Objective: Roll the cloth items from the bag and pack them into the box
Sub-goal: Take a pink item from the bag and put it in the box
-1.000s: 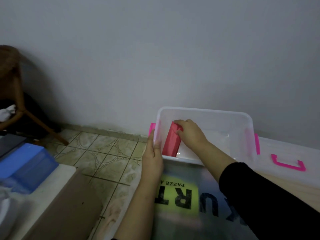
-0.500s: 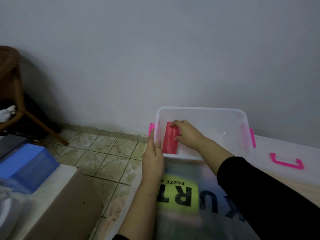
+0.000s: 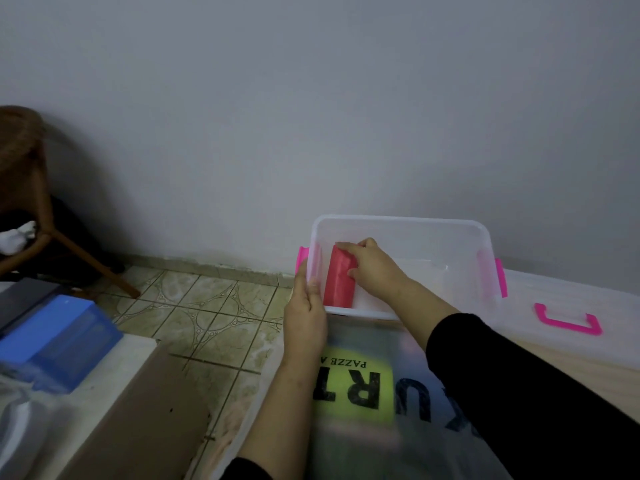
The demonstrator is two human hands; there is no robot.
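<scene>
A black long sleeve (image 3: 519, 382) covers the right arm; the left forearm (image 3: 277, 403) is bare.

Box (image 3: 401, 223) against wall; rolled cloth (image 3: 337, 284) inside at its left end. Bag (image 3: 374, 393) in front. Lid (image 3: 561, 306) right of box.

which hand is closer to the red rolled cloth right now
Right. The right hand is inside the clear box, fingers on the red rolled cloth. The left hand grips the box's near-left rim, outside, beside the roll.
</scene>
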